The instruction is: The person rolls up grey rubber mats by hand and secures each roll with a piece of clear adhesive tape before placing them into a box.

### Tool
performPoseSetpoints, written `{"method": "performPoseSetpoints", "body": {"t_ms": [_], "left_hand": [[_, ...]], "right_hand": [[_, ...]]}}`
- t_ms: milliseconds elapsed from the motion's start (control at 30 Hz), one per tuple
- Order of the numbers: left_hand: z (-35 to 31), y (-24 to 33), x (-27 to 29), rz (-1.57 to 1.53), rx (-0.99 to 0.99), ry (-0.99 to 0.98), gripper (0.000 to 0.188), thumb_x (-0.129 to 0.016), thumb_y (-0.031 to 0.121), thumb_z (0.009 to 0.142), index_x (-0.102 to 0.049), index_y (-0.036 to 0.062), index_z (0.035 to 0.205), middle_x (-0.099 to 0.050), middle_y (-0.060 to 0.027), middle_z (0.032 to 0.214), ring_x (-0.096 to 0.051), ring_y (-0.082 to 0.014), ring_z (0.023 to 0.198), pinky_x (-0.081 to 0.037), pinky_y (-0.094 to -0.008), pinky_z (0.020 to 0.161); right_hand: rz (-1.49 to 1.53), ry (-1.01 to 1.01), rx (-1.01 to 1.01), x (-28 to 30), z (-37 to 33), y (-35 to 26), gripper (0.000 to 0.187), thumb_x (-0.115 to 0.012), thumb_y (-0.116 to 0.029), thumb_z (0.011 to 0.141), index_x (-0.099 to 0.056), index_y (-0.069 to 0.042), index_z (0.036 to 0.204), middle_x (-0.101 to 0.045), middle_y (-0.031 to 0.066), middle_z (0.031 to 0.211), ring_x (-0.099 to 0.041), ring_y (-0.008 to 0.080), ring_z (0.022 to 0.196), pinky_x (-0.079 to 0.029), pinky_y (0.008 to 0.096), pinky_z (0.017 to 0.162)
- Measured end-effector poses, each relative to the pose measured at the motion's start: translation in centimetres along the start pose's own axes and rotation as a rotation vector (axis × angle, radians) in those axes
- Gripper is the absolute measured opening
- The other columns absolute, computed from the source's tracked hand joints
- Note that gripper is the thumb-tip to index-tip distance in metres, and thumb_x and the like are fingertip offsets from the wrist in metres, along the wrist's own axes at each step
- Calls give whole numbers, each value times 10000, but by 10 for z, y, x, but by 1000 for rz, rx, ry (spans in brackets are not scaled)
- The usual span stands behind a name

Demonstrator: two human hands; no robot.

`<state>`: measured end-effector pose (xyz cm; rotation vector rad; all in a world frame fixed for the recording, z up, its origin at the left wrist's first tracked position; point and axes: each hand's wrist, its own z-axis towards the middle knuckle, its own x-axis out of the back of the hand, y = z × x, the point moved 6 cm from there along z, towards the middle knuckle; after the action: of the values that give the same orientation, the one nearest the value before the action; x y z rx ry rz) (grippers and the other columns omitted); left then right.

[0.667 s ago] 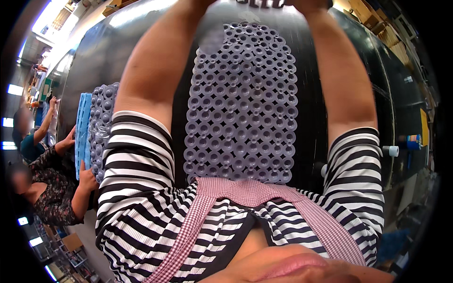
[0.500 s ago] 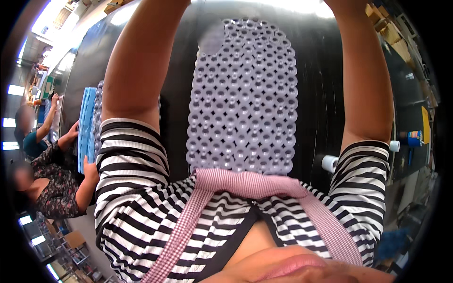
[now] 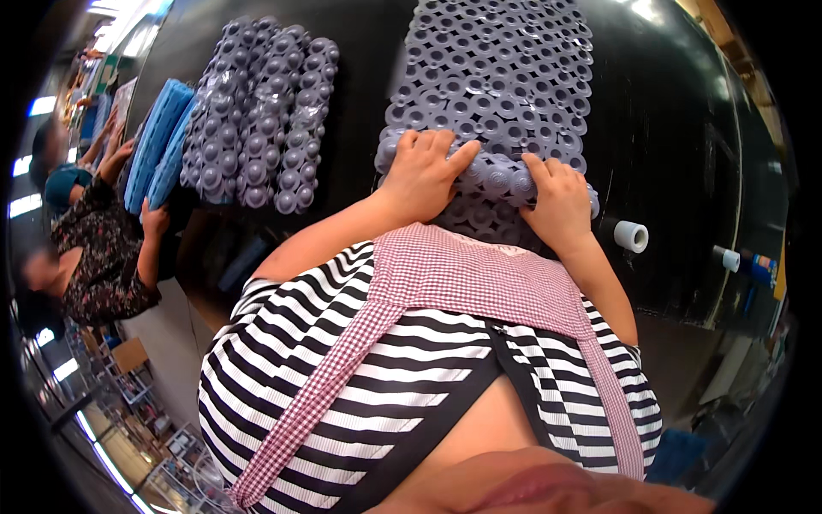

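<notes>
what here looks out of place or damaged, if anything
Nothing visibly spilled or damaged stands out. The near end of the gray mat is curled up, but the left grip and right grip are on it, which would explain the curl. The bumpy gray rolls at left lie side by side.

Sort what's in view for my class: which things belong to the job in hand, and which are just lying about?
Job in hand:
Mat, its near part curled
Left hand and right hand, both on it

Apparently lying about, untouched by these hands:
Grey rolls
White rolls
Blue mats, though another person's hand touches them
</notes>
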<state>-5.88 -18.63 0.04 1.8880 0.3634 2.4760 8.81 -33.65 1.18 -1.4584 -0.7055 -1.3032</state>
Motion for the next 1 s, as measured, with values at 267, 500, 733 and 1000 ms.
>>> {"method": "performPoseSetpoints", "body": {"t_ms": [267, 500, 733, 1000], "left_hand": [[-1, 3, 5, 3, 43, -21, 820, -803, 648, 713, -614, 160, 1345, -580, -143, 1228, -537, -317, 1169, -364, -490, 996], [48, -10, 7, -77, 12, -82, 723, -691, 687, 825, -684, 118, 1270, -572, -197, 1320, -489, -387, 1292, -326, -495, 1115], [51, 24, 5, -131, -225, 191, 513, -823, 240, 750, -649, 172, 1227, -627, -80, 1228, -576, -307, 1213, -425, -462, 1027], [59, 19, -20, -42, -285, 283, 287, -608, 215, 816, -671, 157, 1090, -649, -52, 1073, -615, -264, 1059, -438, -436, 948]], "right_hand": [[40, 167, 2, 3, 2, -9, 757, -885, -93, 584, -599, -86, 1284, -590, 131, 1107, -596, 360, 1105, -479, 452, 969], [114, 164, 86, 18, 8, 24, 567, -899, -225, 603, -665, -57, 1091, -643, 112, 1128, -580, 341, 1136, -446, 422, 974], [2, 41, -7, 22, 27, 38, 528, -841, -368, 772, -734, -77, 1199, -687, 107, 1110, -613, 303, 1135, -460, 412, 972], [315, 334, -175, 57, -48, 136, 457, -649, -82, 984, -562, 38, 1417, -630, 208, 1373, -595, 317, 1270, -428, 392, 1115]]}}
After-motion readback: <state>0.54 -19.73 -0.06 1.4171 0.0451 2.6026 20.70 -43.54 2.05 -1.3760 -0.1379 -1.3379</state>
